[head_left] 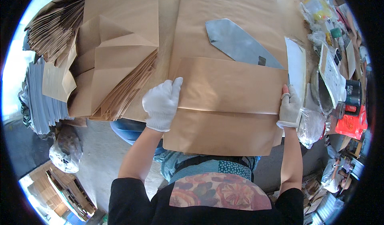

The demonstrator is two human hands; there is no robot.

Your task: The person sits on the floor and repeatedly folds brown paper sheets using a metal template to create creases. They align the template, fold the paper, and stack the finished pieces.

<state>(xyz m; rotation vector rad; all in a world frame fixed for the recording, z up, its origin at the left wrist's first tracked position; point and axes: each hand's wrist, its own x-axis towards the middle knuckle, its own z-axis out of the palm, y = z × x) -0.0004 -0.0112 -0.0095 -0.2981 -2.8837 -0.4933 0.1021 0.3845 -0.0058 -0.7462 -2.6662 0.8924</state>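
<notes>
A folded sheet of brown kraft paper (pixel 228 89) lies in front of me, with a crease running across its middle and its lower part reaching over the table's near edge. At its left side my left hand (pixel 162 105), in a white knit glove, is closed on the edge, thumb pointing up. My right hand (pixel 290 107) grips the right edge; its white glove leaves a fingertip bare. Just beyond the upper edge lies a flat grey metal plate (pixel 240 41) with angled corners, partly covered by the sheet.
Under the plate is a large brown paper sheet (pixel 224 3). To the left stand folded brown paper bags (pixel 124 61), a fanned paper stack (pixel 60 25) and a grey stack (pixel 44 97). At right are a black mug (pixel 353 93), a red bag (pixel 352 123) and clear plastic (pixel 310 127).
</notes>
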